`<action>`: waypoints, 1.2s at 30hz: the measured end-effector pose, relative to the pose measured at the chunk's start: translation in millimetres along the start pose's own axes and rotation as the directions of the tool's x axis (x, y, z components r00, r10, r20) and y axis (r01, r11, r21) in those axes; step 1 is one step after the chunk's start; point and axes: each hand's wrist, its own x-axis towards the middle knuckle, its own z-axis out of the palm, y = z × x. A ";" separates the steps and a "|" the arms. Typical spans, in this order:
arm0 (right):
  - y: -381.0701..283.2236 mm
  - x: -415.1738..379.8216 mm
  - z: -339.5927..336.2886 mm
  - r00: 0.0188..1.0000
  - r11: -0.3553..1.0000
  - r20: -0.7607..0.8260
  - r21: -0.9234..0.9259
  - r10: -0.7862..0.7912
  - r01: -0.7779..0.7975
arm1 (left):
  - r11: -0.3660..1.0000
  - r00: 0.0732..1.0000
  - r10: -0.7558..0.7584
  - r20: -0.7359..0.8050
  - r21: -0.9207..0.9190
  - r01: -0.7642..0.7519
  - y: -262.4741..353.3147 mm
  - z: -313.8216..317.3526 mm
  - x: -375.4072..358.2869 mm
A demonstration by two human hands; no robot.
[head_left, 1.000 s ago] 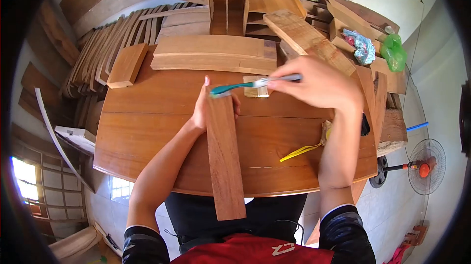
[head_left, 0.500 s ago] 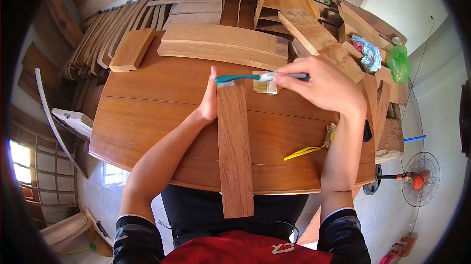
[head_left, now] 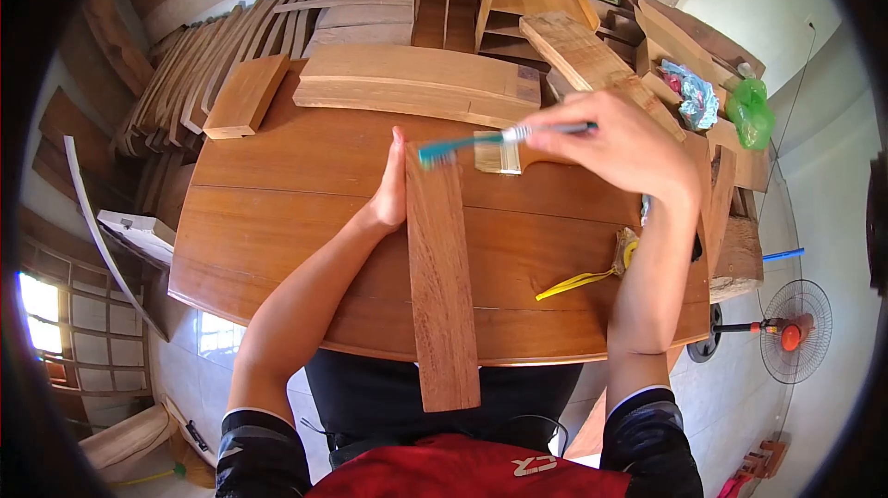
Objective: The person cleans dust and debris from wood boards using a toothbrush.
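A narrow wooden board [head_left: 440, 285] lies lengthwise towards me, its near end jutting past the table edge. My left hand [head_left: 392, 185] grips its far left side, thumb up along the edge, the other fingers hidden behind the wood. Closed around a teal toothbrush [head_left: 472, 142] is my right hand [head_left: 620, 142]. The toothbrush is slightly blurred, its bristles down at the board's far end. Behind the toothbrush, a flat paintbrush [head_left: 499, 159] rests on the table. Near my right forearm lies a tape measure [head_left: 626, 250] with a yellow strap.
A stack of curved planks [head_left: 416, 86] and a short wood block [head_left: 246, 96] sit along the far side of the wooden table [head_left: 277, 221]. At the right are a pale plank [head_left: 597, 63], a green plastic bag [head_left: 750, 114] and a fan [head_left: 794, 332] on the floor.
The toothbrush head has shifted slightly right and nearer to me, and its tilt has changed. My right hand has moved up and right with it. My left hand and the board stay nearly still.
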 end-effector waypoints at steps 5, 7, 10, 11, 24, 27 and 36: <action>-13.8 -0.1 11.3 0.997 0.999 0.075 0.026 -0.020 0.018 | 0.989 0.996 -0.058 0.074 -0.133 0.067 3.9 1.1 -1.1; 2.3 -2.9 8.1 0.998 0.996 0.008 0.060 -0.062 0.061 | 0.997 0.997 -0.033 0.070 -0.068 0.038 6.5 2.3 -6.2; -2.8 1.4 5.4 0.999 0.999 -0.032 0.009 0.044 -0.044 | 0.994 0.992 0.087 0.093 -0.078 -0.080 8.9 9.2 -5.9; -3.3 5.3 10.9 0.998 0.999 -0.041 -0.006 0.037 -0.038 | 0.993 0.987 0.094 0.132 -0.082 -0.084 8.3 8.0 -4.4; -2.8 5.0 18.2 0.998 0.998 0.040 0.020 -0.056 0.055 | 0.991 0.986 0.071 0.150 -0.122 -0.053 8.6 6.2 -6.2; 6.4 4.6 9.4 1.000 1.000 -0.025 0.010 0.008 -0.007 | 0.989 0.978 0.145 0.149 -0.061 -0.137 12.0 11.2 -6.8; 13.3 5.8 3.9 0.995 0.992 0.090 0.114 0.040 -0.050 | 0.992 0.997 0.080 0.014 -0.096 -0.078 18.1 22.2 -14.5</action>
